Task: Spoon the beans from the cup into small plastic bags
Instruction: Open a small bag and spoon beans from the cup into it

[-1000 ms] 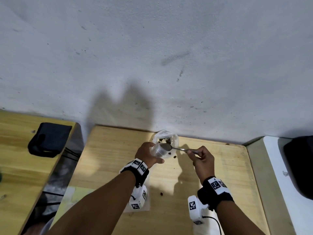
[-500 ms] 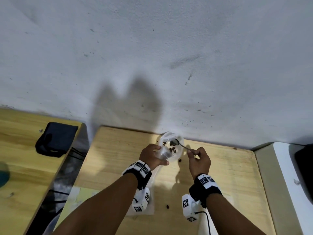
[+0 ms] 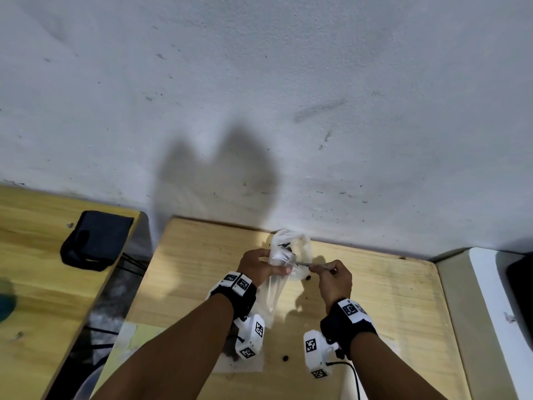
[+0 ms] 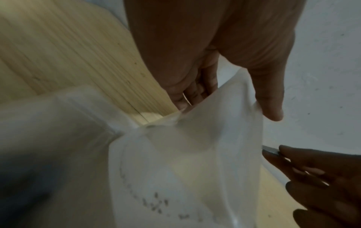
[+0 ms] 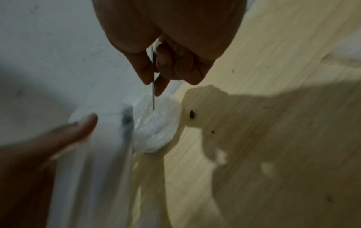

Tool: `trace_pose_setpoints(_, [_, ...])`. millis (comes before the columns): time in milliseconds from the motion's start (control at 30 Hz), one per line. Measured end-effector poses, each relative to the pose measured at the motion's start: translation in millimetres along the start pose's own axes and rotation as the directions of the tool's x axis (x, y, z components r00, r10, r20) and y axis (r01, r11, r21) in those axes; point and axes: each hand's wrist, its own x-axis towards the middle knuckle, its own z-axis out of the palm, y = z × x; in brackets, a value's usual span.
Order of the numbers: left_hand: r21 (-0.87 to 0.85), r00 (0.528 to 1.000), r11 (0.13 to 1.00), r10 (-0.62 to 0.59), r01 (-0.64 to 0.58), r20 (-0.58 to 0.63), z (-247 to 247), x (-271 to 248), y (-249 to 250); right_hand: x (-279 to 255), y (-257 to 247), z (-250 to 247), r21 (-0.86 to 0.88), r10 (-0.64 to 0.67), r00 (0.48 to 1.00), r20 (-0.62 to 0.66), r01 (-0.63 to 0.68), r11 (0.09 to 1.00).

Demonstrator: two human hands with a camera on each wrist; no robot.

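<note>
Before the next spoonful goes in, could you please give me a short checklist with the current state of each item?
1. Left hand holds the plastic bag: ok.
2. Right hand pinches the spoon handle between its fingers: ok.
3. Bag mouth open toward the spoon: cannot tell, too blurred.
4. Beans on the spoon bowl: cannot tell, bowl hidden behind plastic.
5. No spills on the table: not ok, stray beans lie on the wood.
6. Cup steady: cannot tell, lost among the plastic.
</note>
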Motion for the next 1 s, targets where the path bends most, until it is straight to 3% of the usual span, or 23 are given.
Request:
trace_pose_setpoints(167, [0.168, 1.000, 0.986, 0.007, -0.003, -0.018, -3.0, 3.7, -3.1, 5.8, -5.5, -6.0, 0.151, 0.146, 0.989, -0.029, -0.140, 0.979])
trace_pose_setpoints(400, [0.276, 0.998, 0.960, 0.056, -0.046, -0.029, -2.5, 5.3, -0.7, 8.6, -13.3, -30.8, 0.291, 0.090, 0.996, -0.029, -0.078, 0.953])
trace_pose_setpoints(733, [0.337, 0.991, 0.937, 0.117, -0.087, -0.067, 4.3, 0.9, -8.9, -6.0, 2.7, -63.0, 0.291, -0.108, 0.994, 0.011, 0.100, 0.951])
trace_pose_setpoints(1000, [0.351, 0.989, 0.931, 0.131, -0.099, -0.070, 7.2, -1.3, -12.4, -21.7, 8.0, -60.9, 0.205, -0.344, 0.939, 0.010, 0.335, 0.920])
